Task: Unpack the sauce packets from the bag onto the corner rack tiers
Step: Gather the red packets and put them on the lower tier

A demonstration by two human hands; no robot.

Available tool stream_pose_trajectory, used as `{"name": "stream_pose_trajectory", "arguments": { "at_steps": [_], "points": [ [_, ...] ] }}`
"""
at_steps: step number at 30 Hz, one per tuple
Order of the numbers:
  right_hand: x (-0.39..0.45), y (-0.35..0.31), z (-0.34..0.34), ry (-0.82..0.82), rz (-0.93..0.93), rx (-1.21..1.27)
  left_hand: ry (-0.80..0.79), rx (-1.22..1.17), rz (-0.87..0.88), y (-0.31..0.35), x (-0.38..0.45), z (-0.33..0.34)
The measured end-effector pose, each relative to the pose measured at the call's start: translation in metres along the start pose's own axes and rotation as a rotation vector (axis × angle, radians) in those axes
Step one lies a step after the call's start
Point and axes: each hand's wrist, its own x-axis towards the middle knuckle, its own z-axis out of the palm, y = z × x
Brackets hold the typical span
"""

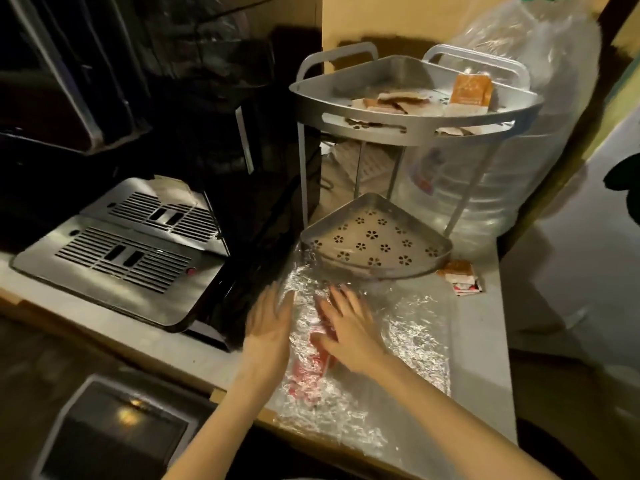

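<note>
Sauce packets (391, 102) already lie on the rack's top tier (415, 128), the lower tier (375, 244) is bare, and red packets (311, 365) remain inside the clear bag (412, 337) on the bench (481, 344), left hand (268, 329) and right hand (348, 329) flat with fingers open, gripping nothing.

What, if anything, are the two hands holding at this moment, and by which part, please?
Nothing is clearly gripped. The left hand and right hand lie open and flat on the clear plastic bag, either side of the red sauce packets inside.

Two bare, sleeveless forearms (221, 427)
</note>
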Motion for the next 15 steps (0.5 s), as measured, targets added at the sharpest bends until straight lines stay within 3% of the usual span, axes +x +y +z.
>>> {"name": "stream_pose_trajectory", "arguments": {
  "at_steps": [6, 11, 15],
  "points": [
    [0.011, -0.007, 0.019, -0.007, -0.003, -0.109, -0.133, -0.087, 0.048, 0.01, 0.003, 0.018],
    [0.015, -0.008, 0.027, 0.065, -0.009, -0.1, -0.262, -0.299, -0.109, 0.013, 0.006, 0.029],
    [0.018, -0.004, 0.032, 0.056, -0.037, -0.031, -0.325, -0.27, -0.173, 0.014, 0.008, 0.034]
  ]
}}
